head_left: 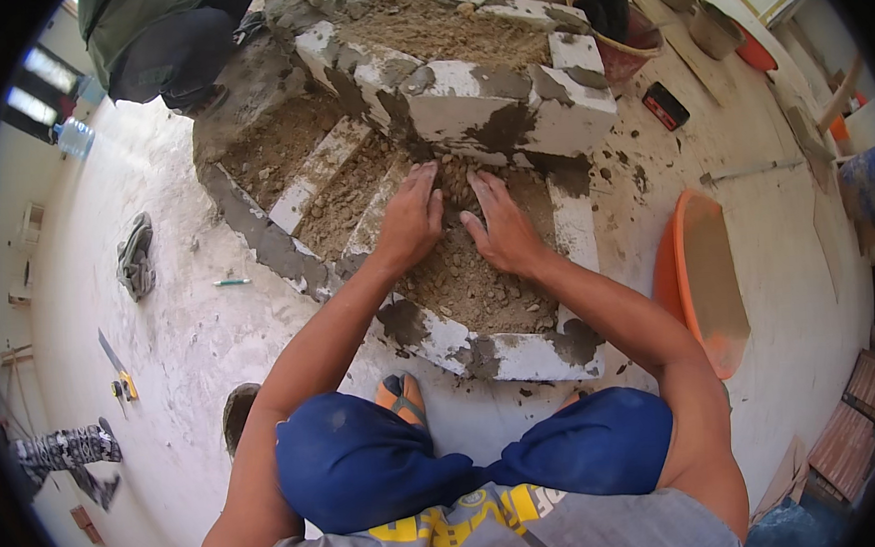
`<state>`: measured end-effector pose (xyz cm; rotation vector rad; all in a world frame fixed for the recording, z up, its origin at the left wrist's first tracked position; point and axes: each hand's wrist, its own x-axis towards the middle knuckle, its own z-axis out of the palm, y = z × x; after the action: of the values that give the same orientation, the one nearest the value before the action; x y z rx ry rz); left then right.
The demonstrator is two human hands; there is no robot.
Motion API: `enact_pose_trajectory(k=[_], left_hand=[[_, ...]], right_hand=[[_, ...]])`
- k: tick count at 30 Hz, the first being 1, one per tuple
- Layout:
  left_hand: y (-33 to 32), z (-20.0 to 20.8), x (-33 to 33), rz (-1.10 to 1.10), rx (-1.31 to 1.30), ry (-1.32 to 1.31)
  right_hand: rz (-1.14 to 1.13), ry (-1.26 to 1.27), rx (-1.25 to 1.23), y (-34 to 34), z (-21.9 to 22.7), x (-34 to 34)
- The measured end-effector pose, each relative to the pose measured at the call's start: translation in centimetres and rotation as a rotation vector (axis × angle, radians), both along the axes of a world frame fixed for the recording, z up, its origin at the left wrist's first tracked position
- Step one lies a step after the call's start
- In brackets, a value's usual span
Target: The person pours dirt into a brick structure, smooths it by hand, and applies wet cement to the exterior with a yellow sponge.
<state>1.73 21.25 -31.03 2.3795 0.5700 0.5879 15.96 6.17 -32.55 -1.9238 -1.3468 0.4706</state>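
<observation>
Both hands reach into the loose brown rubble fill (478,281) of a low compartment walled with white blocks and grey mortar. My left hand (410,218) lies against the fill with its fingers stretched forward and nothing in it. A short way to its right, my right hand (503,225) is open too, thumb apart from the fingers, touching the rubble. Between the hands, earth clods show near the higher block wall (488,120) at the far side. The near block edge (533,356), smeared with mortar, runs in front of my knees.
An orange tub (670,269) lies tipped on its side at the right. A red-and-black box (665,106) sits beyond it. On the left floor are a handsaw (118,365), a grey cloth (136,257) and a green pen-like item (231,282). Another person (168,49) crouches at far left.
</observation>
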Motion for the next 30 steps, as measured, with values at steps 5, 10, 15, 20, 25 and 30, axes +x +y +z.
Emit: enact_pose_trajectory(k=[5,10,15,20,25,30], left_hand=[[0.2,-2.2,1.6,-0.092,0.041,-0.063],[-0.6,-1.2,-2.0,-0.348,0.109,0.058],[-2.4,0.5,-5.4,-0.396,0.298,0.222],[-3.1,-1.2,-4.5,-0.324,0.228,0.262],[-4.1,-2.3,-3.8,-0.176,0.048,0.159],[-6.2,-2.1,-3.0,0.105,-0.14,-0.049]], right_hand=[[-0.021,-0.191,0.005,0.0,0.7,1.4],[0.139,-0.24,0.063,-2.7,0.5,-0.1],[0.268,-0.455,-0.064,-4.8,3.3,-1.0],[0.225,-0.61,-0.086,-3.5,1.1,-2.0],[0.241,-0.454,-0.053,-2.9,0.3,-1.5],[0.125,-0.326,0.023,-3.6,0.0,-1.9]])
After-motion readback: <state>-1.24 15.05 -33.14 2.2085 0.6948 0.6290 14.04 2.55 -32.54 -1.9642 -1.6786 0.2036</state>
